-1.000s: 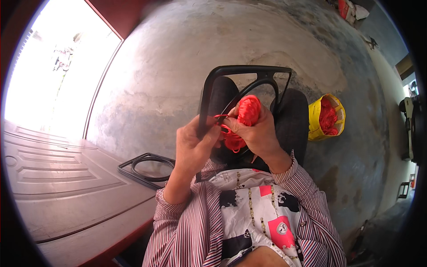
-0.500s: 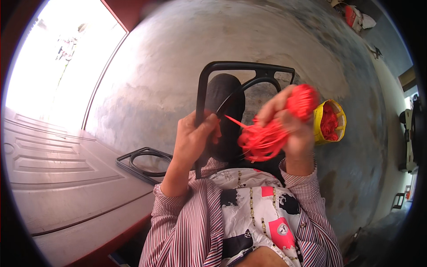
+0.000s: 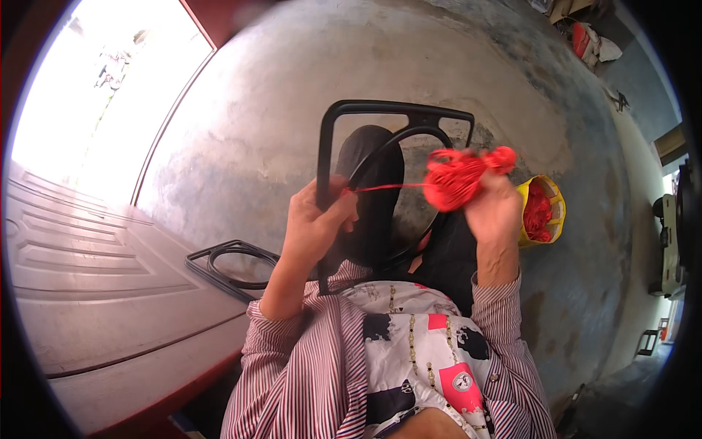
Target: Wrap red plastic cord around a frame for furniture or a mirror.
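A black frame (image 3: 373, 108), squarish outside with a round ring inside, stands across my lap. My left hand (image 3: 316, 219) is closed around its left bar, pinching the end of a red cord there. From that pinch the cord (image 3: 387, 187) runs taut to the right, into a bundle of red cord (image 3: 453, 181). My right hand (image 3: 496, 208) grips this bundle at its gathered neck, just right of the frame. The fingers of my right hand are partly hidden behind the bundle.
A yellow container (image 3: 559, 219) holding more red cord (image 3: 538, 212) stands on the floor to my right. At my left, a second black frame (image 3: 238, 256) lies by a pale panelled door (image 3: 110, 271). Grey concrete floor (image 3: 278, 95) spreads ahead.
My right hand has turned and swung the red bundle over, so its loose loops now lie higher up. The cord between my hands has lengthened and straightened. My left hand stays on the frame.
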Demonstrator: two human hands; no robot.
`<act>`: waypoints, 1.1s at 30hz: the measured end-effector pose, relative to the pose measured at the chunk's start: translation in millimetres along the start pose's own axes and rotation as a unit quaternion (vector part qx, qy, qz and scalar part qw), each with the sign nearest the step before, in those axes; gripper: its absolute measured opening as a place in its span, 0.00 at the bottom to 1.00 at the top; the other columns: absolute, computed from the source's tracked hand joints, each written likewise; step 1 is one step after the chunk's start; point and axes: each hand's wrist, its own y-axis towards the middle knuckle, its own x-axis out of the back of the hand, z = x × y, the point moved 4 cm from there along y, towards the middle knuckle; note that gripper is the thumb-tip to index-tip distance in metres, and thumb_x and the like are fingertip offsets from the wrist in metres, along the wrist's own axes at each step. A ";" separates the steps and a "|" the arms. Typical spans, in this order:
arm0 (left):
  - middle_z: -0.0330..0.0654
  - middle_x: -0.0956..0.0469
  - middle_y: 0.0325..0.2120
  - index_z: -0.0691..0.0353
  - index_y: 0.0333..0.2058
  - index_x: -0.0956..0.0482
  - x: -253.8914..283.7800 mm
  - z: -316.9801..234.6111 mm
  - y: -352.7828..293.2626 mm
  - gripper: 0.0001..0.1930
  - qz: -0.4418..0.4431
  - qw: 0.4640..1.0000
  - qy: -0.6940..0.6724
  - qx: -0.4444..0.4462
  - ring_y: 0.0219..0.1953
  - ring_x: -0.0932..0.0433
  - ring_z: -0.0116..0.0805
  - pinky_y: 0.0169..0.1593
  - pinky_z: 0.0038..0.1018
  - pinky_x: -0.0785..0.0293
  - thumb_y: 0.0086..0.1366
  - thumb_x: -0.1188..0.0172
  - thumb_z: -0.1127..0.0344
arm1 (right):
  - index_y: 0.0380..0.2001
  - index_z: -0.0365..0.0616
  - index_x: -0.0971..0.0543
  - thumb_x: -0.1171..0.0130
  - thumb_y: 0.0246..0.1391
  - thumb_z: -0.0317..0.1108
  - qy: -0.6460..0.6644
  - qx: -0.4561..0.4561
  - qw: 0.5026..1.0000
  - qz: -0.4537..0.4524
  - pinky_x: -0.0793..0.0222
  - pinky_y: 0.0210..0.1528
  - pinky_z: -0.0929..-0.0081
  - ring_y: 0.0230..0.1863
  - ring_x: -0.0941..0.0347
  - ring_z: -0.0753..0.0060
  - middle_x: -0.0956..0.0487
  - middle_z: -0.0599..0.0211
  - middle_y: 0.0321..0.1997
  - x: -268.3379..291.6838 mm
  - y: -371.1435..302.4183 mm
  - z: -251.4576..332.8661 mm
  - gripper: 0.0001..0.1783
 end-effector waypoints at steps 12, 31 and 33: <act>0.54 0.36 0.65 0.66 0.41 0.18 -38.6 -45.1 -6.7 0.18 -0.002 0.937 0.250 -0.243 0.64 0.33 0.47 0.58 0.35 0.30 0.49 0.42 0.82 | 0.55 0.35 0.33 0.32 0.56 0.37 -0.536 0.051 0.831 0.141 0.33 0.33 0.85 0.29 0.27 0.87 0.18 0.67 0.24 -96.6 -12.7 -32.8 0.29; 0.54 0.48 0.70 0.71 0.49 0.20 -32.4 -35.1 -5.7 0.24 0.153 0.955 0.049 -0.249 0.66 0.35 0.46 0.67 0.39 0.43 0.51 0.37 0.74 | 0.40 0.37 0.20 0.42 0.63 0.37 -0.373 0.071 0.902 0.203 0.27 0.50 0.74 0.38 0.22 0.78 0.18 0.64 0.37 -29.6 -14.7 -62.0 0.12; 0.58 0.47 0.69 0.65 0.38 0.14 -44.3 -40.2 -8.1 0.19 0.162 0.969 -0.031 -0.183 0.71 0.44 0.48 0.70 0.41 0.52 0.46 0.33 0.62 | 0.41 0.41 0.21 0.44 0.64 0.37 -0.050 -0.255 0.962 0.079 0.26 0.50 0.72 0.39 0.21 0.74 0.18 0.64 0.39 -36.6 -14.5 -77.3 0.11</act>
